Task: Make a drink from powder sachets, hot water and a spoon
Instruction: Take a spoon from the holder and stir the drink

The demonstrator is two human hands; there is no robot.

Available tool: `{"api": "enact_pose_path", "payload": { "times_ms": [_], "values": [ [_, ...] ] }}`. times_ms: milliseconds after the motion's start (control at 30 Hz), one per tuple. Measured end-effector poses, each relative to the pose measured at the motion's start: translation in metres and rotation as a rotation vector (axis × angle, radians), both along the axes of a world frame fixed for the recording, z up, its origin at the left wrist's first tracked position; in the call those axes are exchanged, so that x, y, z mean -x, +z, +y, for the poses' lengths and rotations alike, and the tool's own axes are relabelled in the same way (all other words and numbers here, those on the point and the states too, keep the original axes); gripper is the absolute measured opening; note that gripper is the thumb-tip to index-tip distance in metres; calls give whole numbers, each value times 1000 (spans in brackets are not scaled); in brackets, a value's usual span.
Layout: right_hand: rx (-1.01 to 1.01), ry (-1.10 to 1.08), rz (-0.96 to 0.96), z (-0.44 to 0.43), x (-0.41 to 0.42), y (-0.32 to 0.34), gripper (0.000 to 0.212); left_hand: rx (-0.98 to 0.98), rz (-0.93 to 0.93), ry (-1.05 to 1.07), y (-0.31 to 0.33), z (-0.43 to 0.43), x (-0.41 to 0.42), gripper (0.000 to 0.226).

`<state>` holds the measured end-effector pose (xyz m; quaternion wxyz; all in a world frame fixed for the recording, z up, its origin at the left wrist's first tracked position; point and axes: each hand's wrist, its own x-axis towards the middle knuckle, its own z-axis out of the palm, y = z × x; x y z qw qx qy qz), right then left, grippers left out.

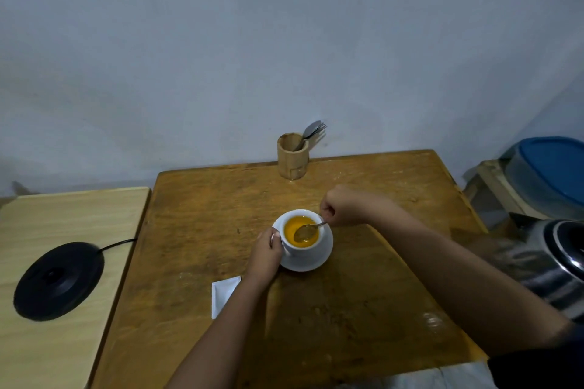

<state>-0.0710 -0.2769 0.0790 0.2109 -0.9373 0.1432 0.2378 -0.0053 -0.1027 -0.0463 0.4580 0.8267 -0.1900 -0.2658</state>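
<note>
Nearest to me, my two bare forearms reach out over the brown wooden worktop (202, 215). My left hand (264, 254) has its grip closed on the handle side of the white cup (304, 247), at about nine o'clock on the cup. My right hand (343, 206) sits at about two o'clock of the cup, fingers pinched together on the handle of the spoon (306, 230), whose bowl lies at the surface of the orange drink (292, 226). Cup stands on a white saucer (319, 259), near the middle of the worktop. At seven o'clock from the saucer a white sachet (221, 294) lies flat, partly under my left forearm. At twelve o'clock, against the wall, a wooden holder (292, 158) carries cutlery. Off at three o'clock a shiny steel kettle (550, 265) shows at the picture's edge, and at nine o'clock its black base (58, 281) rests on a paler side table (63, 208).
</note>
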Motion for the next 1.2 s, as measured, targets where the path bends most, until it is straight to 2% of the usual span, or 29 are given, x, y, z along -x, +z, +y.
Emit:
{"api": "enact_pose_path", "payload": {
  "times_ms": [67,167,300,400,700,900,1200],
  "values": [
    [-16,-28,-81,3,0,-5,26,6,0,-10,-1,1,-1,25],
    [-124,-145,-183,4,0,-10,11,15,9,-23,0,2,-2,24],
    [-278,-276,-309,4,4,-14,9,22,-13,-31,2,2,-1,23],
    [-306,-307,-359,5,4,-14,12,15,4,-33,2,2,-1,26],
    [-210,-43,-333,10,0,-6,17,27,10,-28,1,2,0,25],
    [-201,-50,-303,14,0,-6,15,15,-3,-31,0,2,-1,24],
    [-244,-55,-526,27,7,-23,18,43,6,-39,0,1,-2,23]
  ]
}}
